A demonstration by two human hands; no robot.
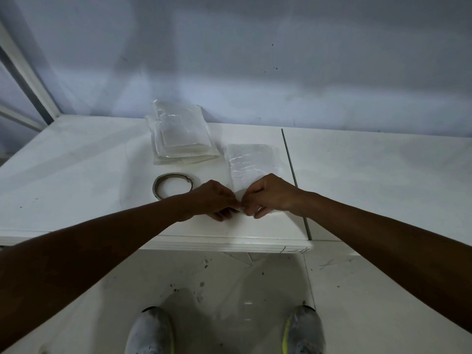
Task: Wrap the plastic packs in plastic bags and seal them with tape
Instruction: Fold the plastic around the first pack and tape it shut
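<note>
A: How far along was it?

B: Early, I'd judge. At the centre of the frame the left hand (215,200) and the right hand (268,196) met fingertip to fingertip, both curled nearly closed, pinching the near edge of a clear pack (249,167) that lay flat on the table (76,175). What exactly sat between the fingertips was too small and too pale to tell; it may have been a bag's mouth or a bit of tape.

A: Any seal on it?

B: None that I could make out. The tape (173,185) lay flat just left of the left hand, touched by neither hand.

A: And what was left?

B: Beyond the tape, above centre and against the wall, was a stack (180,135) of clear packs or bags, looking untouched. So most of the wrapping and all the visible sealing seemed yet to do.

A: Counts?

B: Two hands, one tape roll, one pack under the hands, one stack. The layers in that stack were clear on clear, so I couldn't count them. Nothing plainly finished was set aside.
</note>
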